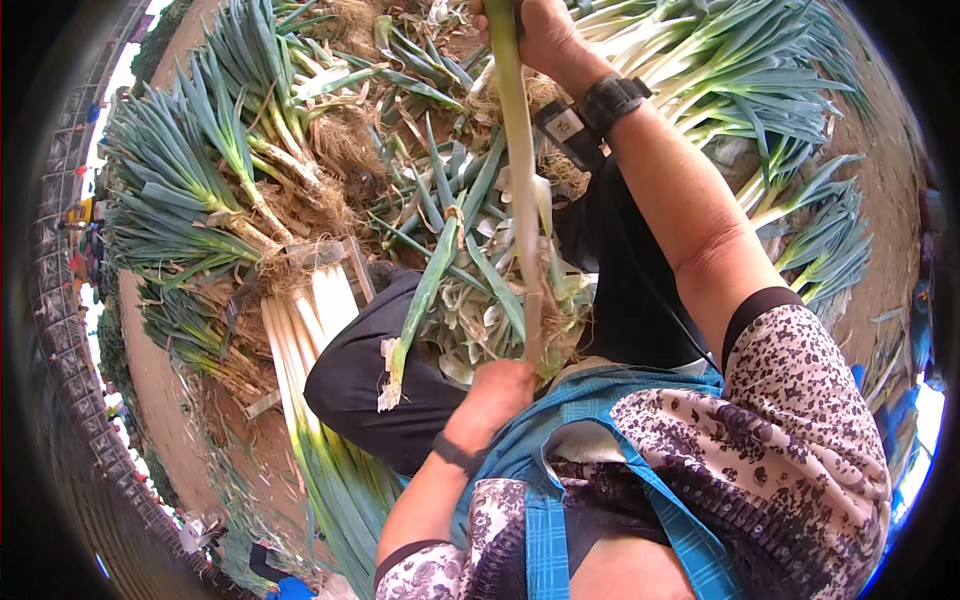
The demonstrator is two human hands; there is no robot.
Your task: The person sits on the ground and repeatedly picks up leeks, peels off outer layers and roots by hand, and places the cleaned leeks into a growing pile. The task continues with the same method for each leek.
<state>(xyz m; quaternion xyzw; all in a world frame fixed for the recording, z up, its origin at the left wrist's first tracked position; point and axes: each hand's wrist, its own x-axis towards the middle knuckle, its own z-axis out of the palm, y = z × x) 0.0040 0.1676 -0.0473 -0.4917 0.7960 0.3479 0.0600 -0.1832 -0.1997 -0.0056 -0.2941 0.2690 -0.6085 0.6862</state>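
My right hand (pixel 546 34) is closed around the green upper part of a long leek (pixel 517 135), at the top edge of the view. The leek hangs down towards my lap, its pale end blurred. Beside that end, a narrow, flat, blade-like tool (pixel 532 326) rises from my left hand (pixel 504 390), whose fingers are curled and partly hidden. A loose green leaf (pixel 427 300) with a pale, torn end lies over my dark trouser leg. Peeled leaves (pixel 480 337) are heaped between my legs.
Leeks with roots (pixel 217 195) are piled at left. Cleaned white-stemmed leeks (pixel 300 390) lie beside my left knee, by a metal frame (pixel 360 270). More leeks (pixel 705 67) lie at upper right. Part of another person (pixel 289 585) shows at the bottom left.
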